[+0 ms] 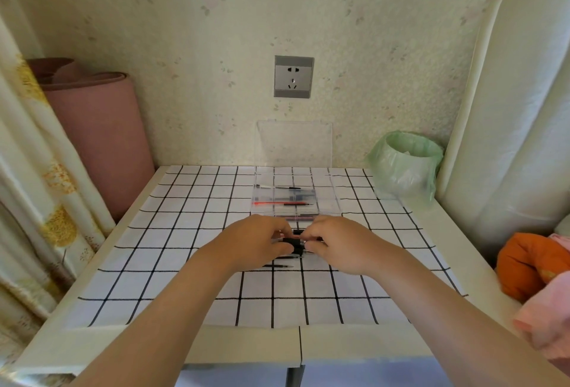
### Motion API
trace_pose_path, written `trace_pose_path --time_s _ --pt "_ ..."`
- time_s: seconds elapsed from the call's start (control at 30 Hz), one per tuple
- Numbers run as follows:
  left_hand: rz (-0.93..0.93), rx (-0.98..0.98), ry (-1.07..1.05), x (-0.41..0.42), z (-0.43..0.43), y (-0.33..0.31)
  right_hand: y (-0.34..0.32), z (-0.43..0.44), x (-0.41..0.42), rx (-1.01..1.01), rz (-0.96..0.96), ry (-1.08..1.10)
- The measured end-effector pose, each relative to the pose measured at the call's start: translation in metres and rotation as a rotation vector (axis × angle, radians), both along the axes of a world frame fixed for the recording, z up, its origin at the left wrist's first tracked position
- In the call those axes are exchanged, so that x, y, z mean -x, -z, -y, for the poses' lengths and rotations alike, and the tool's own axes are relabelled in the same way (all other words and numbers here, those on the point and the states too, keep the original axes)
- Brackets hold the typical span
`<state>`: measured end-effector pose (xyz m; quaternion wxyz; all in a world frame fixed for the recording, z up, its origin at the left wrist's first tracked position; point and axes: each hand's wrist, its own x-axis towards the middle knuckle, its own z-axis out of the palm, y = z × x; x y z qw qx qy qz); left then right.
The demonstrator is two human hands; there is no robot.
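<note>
At the centre of the frame, a person's left hand (pixel 256 241) and right hand (pixel 336 244) meet over a white cloth (pixel 185 294) ruled with a thin black grid. Both are curled, fingertips pinching a slim pen (pixel 293 243) from either end. Only the pen's matte black middle section and a glint of metal show between the fingers. It is held just above the surface (pixel 246 349), a pale slab with a seam down its near edge.

A thin dark refill (pixel 277 266) lies flat on the cloth just below the hands. Just above them sits a shallow, clear plastic box (pixel 327 198), square-cornered and glossy, holding more slender rods in black and red. Its transparent lid (pixel 294 142) stands upright against floral wallpaper, below a brushed grey wall socket (pixel 293 77).

At centre right, a round bin (pixel 404 164) is lined with a crinkled, translucent green bag. A rolled pink mat (pixel 98 139) stands at upper left beside a yellow-patterned curtain (pixel 37 186). A smooth, padded white headboard (pixel 509 109) curves down the right edge, with bunched orange fabric (pixel 524 266) and pink fabric (pixel 546 318) at lower right.
</note>
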<state>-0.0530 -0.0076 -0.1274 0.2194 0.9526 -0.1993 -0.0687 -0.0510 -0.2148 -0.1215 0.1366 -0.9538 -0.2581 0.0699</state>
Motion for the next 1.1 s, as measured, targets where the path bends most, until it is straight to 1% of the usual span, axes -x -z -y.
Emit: trace_pose_path --time_s 0.13,0.4,0.53,0.63,0.87,1.03,1.1 --pt "0.057 -0.012 0.010 0.001 -0.001 -0.003 0.001 -0.004 -0.001 0.031 0.029 0.004" --pt "-0.007 -0.054 0.002 0.002 -0.003 -0.005 0.001 -0.013 0.001 -0.012 0.141 0.065" --pt "-0.005 -0.065 0.004 0.001 -0.006 -0.006 0.001 -0.015 0.000 -0.056 0.098 0.070" --pt "-0.008 -0.067 -0.002 0.000 -0.007 -0.005 0.002 -0.015 0.000 -0.033 0.104 0.031" --pt "-0.021 -0.060 -0.002 0.002 -0.006 -0.005 0.003 -0.018 0.000 -0.064 0.150 0.092" --pt "-0.023 -0.050 -0.018 0.002 -0.005 -0.007 0.003 -0.018 0.001 -0.039 0.124 0.065" --pt "-0.028 -0.046 -0.016 0.003 -0.004 -0.008 0.004 -0.018 0.001 -0.043 0.140 0.061"
